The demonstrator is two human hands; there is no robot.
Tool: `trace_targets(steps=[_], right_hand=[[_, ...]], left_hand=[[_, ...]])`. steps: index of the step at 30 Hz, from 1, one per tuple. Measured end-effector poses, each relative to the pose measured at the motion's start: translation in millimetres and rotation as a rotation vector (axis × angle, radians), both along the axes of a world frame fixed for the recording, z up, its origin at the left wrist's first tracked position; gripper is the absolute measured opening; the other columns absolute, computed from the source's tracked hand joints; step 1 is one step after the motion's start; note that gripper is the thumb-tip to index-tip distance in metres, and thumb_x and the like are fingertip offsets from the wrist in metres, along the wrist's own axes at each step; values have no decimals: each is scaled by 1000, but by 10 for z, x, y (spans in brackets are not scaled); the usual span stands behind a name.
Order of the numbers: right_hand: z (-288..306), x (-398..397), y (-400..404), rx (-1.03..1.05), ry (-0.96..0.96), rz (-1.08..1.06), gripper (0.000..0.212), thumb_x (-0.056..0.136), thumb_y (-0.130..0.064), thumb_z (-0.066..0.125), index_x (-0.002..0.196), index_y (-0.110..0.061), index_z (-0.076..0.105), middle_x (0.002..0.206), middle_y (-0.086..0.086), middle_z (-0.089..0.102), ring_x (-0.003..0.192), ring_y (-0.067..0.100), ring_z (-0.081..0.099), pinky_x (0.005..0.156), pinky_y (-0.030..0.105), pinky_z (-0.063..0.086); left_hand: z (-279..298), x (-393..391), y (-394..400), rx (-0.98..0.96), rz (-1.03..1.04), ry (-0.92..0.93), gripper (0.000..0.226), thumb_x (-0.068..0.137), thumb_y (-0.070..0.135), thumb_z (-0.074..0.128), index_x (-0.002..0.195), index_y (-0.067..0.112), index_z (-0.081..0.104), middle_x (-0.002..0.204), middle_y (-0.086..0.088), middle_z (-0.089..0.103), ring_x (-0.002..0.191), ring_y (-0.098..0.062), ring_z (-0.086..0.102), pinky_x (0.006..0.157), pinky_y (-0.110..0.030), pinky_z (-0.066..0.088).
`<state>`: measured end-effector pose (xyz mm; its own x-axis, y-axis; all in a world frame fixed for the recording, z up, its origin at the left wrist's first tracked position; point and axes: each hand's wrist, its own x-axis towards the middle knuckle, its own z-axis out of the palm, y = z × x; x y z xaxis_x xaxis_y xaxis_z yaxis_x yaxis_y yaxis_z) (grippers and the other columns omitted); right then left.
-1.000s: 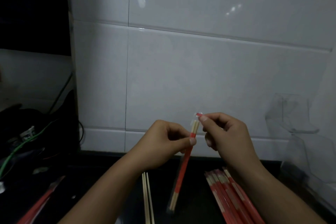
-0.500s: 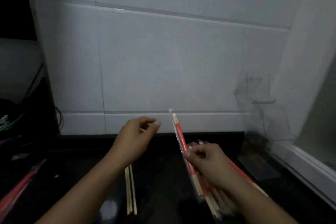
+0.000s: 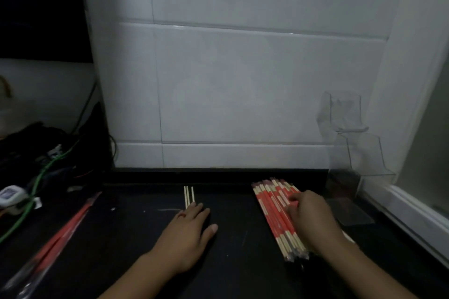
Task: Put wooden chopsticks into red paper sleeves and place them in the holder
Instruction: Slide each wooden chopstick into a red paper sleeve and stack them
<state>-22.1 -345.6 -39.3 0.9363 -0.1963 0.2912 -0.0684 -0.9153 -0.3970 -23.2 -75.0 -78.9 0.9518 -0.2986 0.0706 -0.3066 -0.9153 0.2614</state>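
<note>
Bare wooden chopsticks (image 3: 188, 196) lie on the black counter, pointing at the wall. My left hand (image 3: 189, 233) lies flat, palm down, and its fingertips cover their near ends. A pile of chopsticks in red paper sleeves (image 3: 272, 216) lies to the right. My right hand (image 3: 309, 217) rests on that pile, fingers curled around a sleeved pair on top. The clear plastic holder (image 3: 352, 153) stands in the back right corner, apart from both hands.
Empty red sleeves in clear wrap (image 3: 63, 233) lie diagonally at the left. A tangle of cables and a small white device (image 3: 11, 193) sit at the far left. The white tiled wall (image 3: 243, 92) closes the back, and a white ledge (image 3: 413, 211) runs along the right.
My right hand has carried the sleeved pair down from the air onto the pile. My left hand let go of it and dropped flat onto the bare chopsticks.
</note>
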Motion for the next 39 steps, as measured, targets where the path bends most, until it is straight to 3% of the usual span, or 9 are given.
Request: trace_targets(steps=[3, 7, 11, 15, 19, 23, 30, 34, 39], right_hand=[[-76, -98, 352, 15, -174, 221, 24, 95, -26, 55, 114, -23, 68, 112, 1, 65, 100, 18, 62, 86, 30, 46], [-256, -184, 1036, 26, -80, 457, 34, 95, -45, 50, 121, -26, 60, 115, -5, 55, 105, 16, 59, 90, 30, 46], [-301, -196, 1463, -27, 17, 496, 48, 94, -57, 43, 128, -25, 53, 119, -4, 46, 112, 14, 49, 92, 31, 45], [-299, -210, 1582, -83, 34, 516, 42, 98, -48, 44, 129, -22, 53, 123, -1, 42, 113, 14, 47, 93, 29, 43], [-328, -178, 1590, -134, 25, 566, 45, 99, -49, 39, 131, -22, 54, 122, -1, 42, 111, 13, 45, 92, 29, 44], [-348, -146, 1664, -183, 33, 655, 59, 98, -61, 31, 140, -23, 48, 122, -1, 42, 111, 15, 44, 91, 31, 43], [-347, -110, 1663, -155, 22, 754, 47, 100, -48, 35, 139, -24, 50, 121, -4, 42, 110, 13, 43, 94, 32, 43], [-351, -73, 1695, -189, -1, 802, 46, 100, -46, 35, 138, -25, 50, 123, -1, 44, 111, 17, 40, 91, 35, 42], [-331, -23, 1772, -211, 11, 847, 39, 97, -40, 36, 109, -14, 63, 113, 4, 44, 102, 21, 39, 83, 39, 40]], left_hand=[[37, -3, 28, -144, -10, 38, 91, 82, 75, 11, 154, 23, 29, 163, 4, 23, 151, -8, 13, 119, -22, 9], [194, 80, 198, -454, 108, -167, 41, 100, 38, 51, 137, 21, 55, 139, 1, 57, 130, -13, 51, 109, -26, 38], [335, 159, 812, -54, 396, -438, 25, 92, 28, 57, 111, 22, 73, 110, -3, 69, 103, -27, 65, 88, -36, 52], [305, 71, 1520, 352, 691, -283, 30, 90, 34, 52, 107, 18, 71, 110, -9, 65, 103, -31, 62, 84, -37, 48], [160, -20, 1791, 425, 817, -123, 37, 96, 31, 39, 124, 20, 59, 126, -8, 56, 118, -28, 54, 96, -38, 42], [140, -7, 1658, 478, 737, -146, 30, 96, 26, 39, 119, 22, 59, 122, -3, 59, 112, -23, 58, 91, -34, 44], [355, 96, 1096, 167, 594, -334, 25, 93, 41, 54, 95, 19, 66, 100, -3, 69, 95, -26, 66, 75, -33, 50], [473, 130, 800, -75, 529, -461, 16, 93, 32, 55, 92, 20, 65, 89, -3, 71, 84, -29, 67, 68, -36, 52], [377, 130, 551, -265, 418, -360, 15, 95, 30, 53, 84, 25, 61, 76, 6, 66, 71, -15, 64, 62, -30, 48]])
